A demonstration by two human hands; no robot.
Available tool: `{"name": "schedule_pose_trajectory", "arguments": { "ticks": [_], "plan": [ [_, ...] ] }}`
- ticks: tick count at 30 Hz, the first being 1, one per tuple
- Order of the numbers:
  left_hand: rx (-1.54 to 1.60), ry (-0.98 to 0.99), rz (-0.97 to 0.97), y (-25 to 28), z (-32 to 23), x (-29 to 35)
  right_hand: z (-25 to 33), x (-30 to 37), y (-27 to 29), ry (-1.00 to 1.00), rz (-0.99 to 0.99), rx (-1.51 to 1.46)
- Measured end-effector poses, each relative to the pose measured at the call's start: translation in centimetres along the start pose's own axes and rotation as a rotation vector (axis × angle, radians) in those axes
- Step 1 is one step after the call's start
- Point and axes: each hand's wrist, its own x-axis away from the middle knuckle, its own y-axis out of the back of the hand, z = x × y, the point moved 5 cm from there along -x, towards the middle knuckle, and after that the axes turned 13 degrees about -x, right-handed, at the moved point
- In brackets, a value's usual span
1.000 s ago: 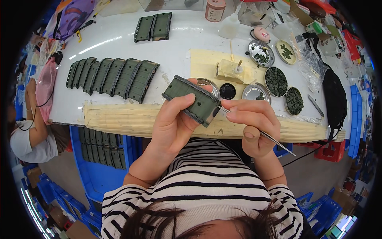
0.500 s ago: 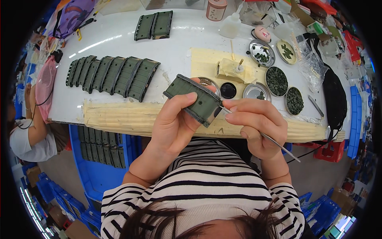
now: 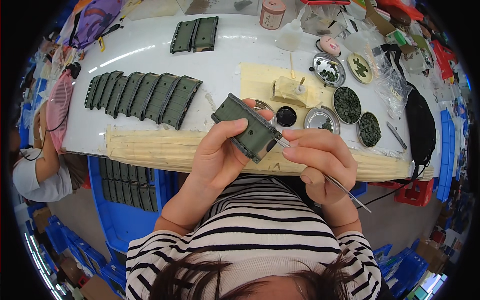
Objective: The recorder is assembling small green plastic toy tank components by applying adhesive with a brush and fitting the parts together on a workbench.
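Note:
In my left hand (image 3: 220, 150) is a curved green panel (image 3: 250, 128) with ribbed dark edges and a small hole near its middle; my thumb presses on its face. My right hand (image 3: 322, 162) grips metal tweezers (image 3: 345, 189), their tips at the panel's right corner. Whether a small part sits between the tips I cannot make out. Just beyond the panel are a metal dish (image 3: 263, 109), partly hidden by it, and a round black pot (image 3: 286, 115). Several similar green panels (image 3: 145, 97) lie in an overlapping row to the left.
Two more panels (image 3: 194, 35) lie farther back. Right of centre stand dishes of small dark-green pieces (image 3: 347, 104), a taped block (image 3: 292, 90) and a squeeze bottle (image 3: 289, 36). A padded strip (image 3: 165, 150) lines the table's front edge. Below left is a blue crate (image 3: 115, 225) holding panels.
The tweezers have shifted slightly, their tips now over the panel's corner and their rear end lower and farther left. The panel has moved a little to the right.

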Motion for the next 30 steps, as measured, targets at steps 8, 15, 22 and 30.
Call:
{"name": "schedule_pose_trajectory", "arguments": {
  "ticks": [8, 15, 22, 30],
  "plan": [
    [-0.004, 0.029, -0.019, 0.2, 0.1, 0.0, 0.0, -0.6, 0.2, 0.008, 0.093, -0.002],
    [-0.025, 0.036, -0.028, 0.2, 0.3, -0.1, 0.0, -0.9, 0.3, 0.005, 0.118, -0.033],
    [-0.028, 0.056, -0.013, 0.4, 0.4, -0.1, -0.3, -1.0, 0.3, 0.064, 0.141, -0.053],
    [-0.024, 0.070, 0.002, 0.2, 0.4, -0.3, -0.3, -1.2, 0.4, 0.065, 0.159, -0.077]
  ]
}}
